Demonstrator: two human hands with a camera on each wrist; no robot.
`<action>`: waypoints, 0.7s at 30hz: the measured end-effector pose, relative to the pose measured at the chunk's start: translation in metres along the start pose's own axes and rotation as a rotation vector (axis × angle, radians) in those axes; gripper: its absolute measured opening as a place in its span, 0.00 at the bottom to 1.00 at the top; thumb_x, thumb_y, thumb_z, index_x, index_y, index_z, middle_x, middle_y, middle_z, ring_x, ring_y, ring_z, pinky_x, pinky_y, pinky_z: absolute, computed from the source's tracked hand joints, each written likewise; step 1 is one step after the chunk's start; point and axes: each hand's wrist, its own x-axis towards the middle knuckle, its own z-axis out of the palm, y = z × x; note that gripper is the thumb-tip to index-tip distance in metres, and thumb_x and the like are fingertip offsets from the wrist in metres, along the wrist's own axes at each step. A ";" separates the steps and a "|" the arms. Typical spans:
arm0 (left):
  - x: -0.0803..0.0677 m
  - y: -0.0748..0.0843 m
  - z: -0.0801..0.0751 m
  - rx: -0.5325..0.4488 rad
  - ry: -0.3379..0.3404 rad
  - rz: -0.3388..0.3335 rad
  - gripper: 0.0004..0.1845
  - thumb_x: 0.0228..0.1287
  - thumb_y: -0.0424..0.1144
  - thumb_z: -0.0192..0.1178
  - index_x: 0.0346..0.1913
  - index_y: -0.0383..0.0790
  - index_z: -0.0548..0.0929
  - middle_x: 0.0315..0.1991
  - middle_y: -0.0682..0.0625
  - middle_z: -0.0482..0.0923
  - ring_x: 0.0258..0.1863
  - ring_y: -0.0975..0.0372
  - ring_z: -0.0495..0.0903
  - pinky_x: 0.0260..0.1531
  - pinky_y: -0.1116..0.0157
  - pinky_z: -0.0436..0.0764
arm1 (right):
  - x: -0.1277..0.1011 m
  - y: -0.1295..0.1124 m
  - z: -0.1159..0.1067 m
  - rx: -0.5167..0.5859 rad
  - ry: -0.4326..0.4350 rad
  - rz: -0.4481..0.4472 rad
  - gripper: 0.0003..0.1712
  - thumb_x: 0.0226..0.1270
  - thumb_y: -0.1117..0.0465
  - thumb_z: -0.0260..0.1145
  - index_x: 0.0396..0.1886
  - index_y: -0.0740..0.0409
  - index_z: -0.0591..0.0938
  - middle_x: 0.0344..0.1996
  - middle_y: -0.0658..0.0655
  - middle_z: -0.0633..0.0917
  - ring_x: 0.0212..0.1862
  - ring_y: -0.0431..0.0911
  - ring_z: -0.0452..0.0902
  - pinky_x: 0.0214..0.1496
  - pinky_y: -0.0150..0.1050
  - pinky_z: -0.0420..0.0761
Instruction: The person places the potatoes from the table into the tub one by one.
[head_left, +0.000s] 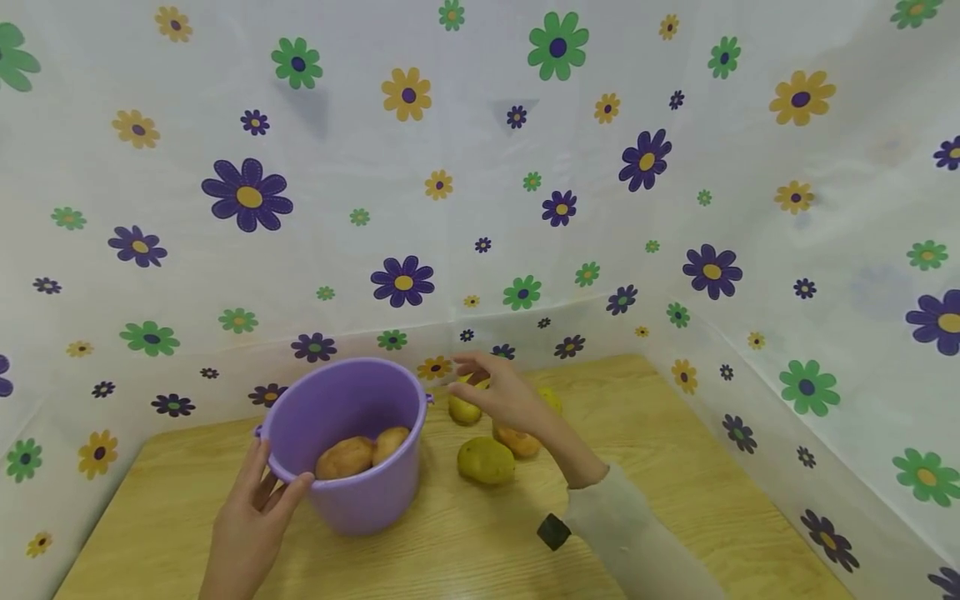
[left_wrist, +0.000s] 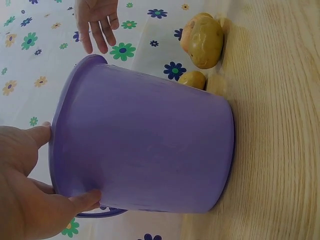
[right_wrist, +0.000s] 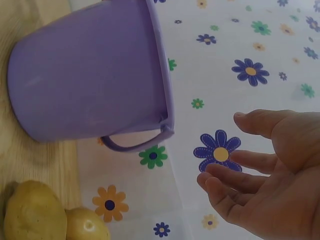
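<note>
Left hand (head_left: 251,517) curled round the rim of the purple bucket (head_left: 352,446), standing at desk (head_left: 712,500) centre with two potatoes (head_left: 360,454) inside. Right hand (head_left: 502,396) empty, fingers spread, hovering over loose potatoes (head_left: 486,460) at the bucket's three o'clock.

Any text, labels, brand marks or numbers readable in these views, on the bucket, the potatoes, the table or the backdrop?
None: no words, numbers, labels or brand marks show in any view.
Purple bucket: plain sides, no print.
Potatoes on the table: bare skin, no stickers.
Flowered sheet: only printed flowers, no writing.
Small dark object by the right sleeve: too small to tell if it is marked.
Wooden table: wood grain only.
</note>
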 end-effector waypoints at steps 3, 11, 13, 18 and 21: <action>0.000 -0.001 0.000 -0.021 0.002 0.002 0.49 0.73 0.48 0.66 0.84 0.43 0.45 0.84 0.50 0.36 0.76 0.39 0.57 0.60 0.78 0.71 | -0.002 0.006 -0.004 -0.017 0.019 -0.002 0.27 0.75 0.57 0.68 0.68 0.64 0.77 0.56 0.63 0.85 0.53 0.54 0.83 0.54 0.46 0.88; -0.001 0.000 -0.001 -0.027 -0.003 -0.013 0.49 0.73 0.46 0.66 0.84 0.43 0.45 0.83 0.51 0.36 0.77 0.39 0.56 0.58 0.82 0.70 | -0.010 0.022 -0.016 0.009 0.028 0.065 0.30 0.76 0.57 0.66 0.72 0.65 0.73 0.58 0.65 0.83 0.56 0.56 0.80 0.57 0.51 0.86; -0.002 0.001 -0.001 -0.030 -0.002 -0.016 0.49 0.73 0.45 0.66 0.84 0.43 0.45 0.83 0.51 0.36 0.77 0.40 0.56 0.58 0.82 0.70 | -0.012 0.026 -0.021 0.014 0.033 0.080 0.31 0.76 0.57 0.66 0.73 0.65 0.71 0.58 0.65 0.82 0.56 0.57 0.79 0.57 0.51 0.86; -0.002 0.002 0.000 -0.044 -0.004 -0.019 0.49 0.73 0.45 0.66 0.84 0.44 0.45 0.83 0.52 0.35 0.77 0.40 0.55 0.58 0.82 0.70 | -0.022 0.042 -0.033 -0.004 0.051 0.125 0.34 0.77 0.55 0.66 0.74 0.67 0.69 0.61 0.68 0.80 0.58 0.59 0.79 0.59 0.54 0.85; -0.002 0.002 0.001 -0.049 0.000 -0.013 0.49 0.73 0.45 0.66 0.84 0.43 0.45 0.83 0.51 0.35 0.77 0.39 0.56 0.58 0.83 0.70 | -0.028 0.053 -0.041 -0.027 0.064 0.156 0.35 0.77 0.54 0.65 0.75 0.65 0.67 0.63 0.70 0.78 0.59 0.60 0.78 0.60 0.57 0.85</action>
